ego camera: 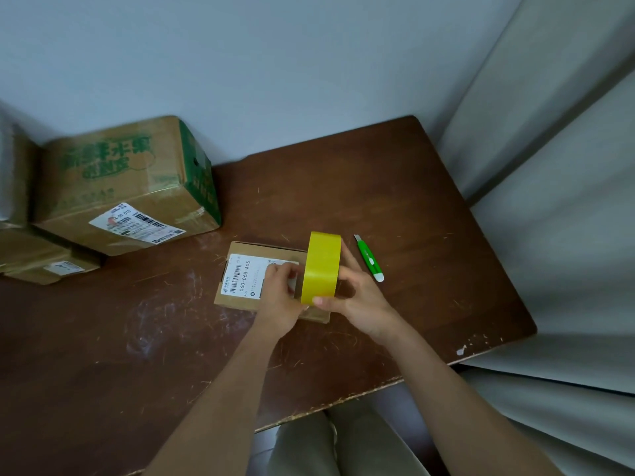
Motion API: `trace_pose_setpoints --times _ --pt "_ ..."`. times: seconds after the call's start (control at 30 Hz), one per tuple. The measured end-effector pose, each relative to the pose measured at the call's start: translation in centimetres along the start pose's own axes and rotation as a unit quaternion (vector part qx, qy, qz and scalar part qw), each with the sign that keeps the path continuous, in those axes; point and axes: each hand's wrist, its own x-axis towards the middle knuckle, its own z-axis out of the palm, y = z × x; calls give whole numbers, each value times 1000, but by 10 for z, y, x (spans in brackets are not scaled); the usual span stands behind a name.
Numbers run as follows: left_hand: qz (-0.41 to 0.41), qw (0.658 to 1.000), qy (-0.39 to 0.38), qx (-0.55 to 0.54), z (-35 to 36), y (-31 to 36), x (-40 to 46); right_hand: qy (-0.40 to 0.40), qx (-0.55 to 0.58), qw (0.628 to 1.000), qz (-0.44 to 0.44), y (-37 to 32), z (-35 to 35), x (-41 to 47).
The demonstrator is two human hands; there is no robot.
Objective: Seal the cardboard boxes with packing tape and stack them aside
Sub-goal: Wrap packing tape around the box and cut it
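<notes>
Head view. Boxes counted: four, namely one small flat box [240, 280] at the middle of the desk [429, 214], one large green-printed box [127, 187] to its far left, one low box [44, 266] in front of that, and one box [15, 180] cut by the left frame edge. Tape rolls: one. Cutters: one.

The small flat box is plain brown with a white barcode label; its long axis runs left to right.

The yellow tape roll [321, 267] stands on edge over the small flat box's right end. The right hand [357, 297] grips the roll, fingers curled round it. The left hand [280, 292] has its fingers bent onto the label. The green cutter [369, 259] lies right of the roll.
</notes>
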Motion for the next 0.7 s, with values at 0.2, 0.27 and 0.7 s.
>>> trace_pose_setpoints --times 0.2,0.27,0.7 --pt "-2 1000 -12 -17 2 8 5 37 -12 999 16 0 -3 4" --pt "-14 999 -23 -35 1 5 8 17 -30 999 37 -11 -7 9" --pt "-112 960 -180 -181 -21 8 8 254 -241 913 207 35 -63 43"
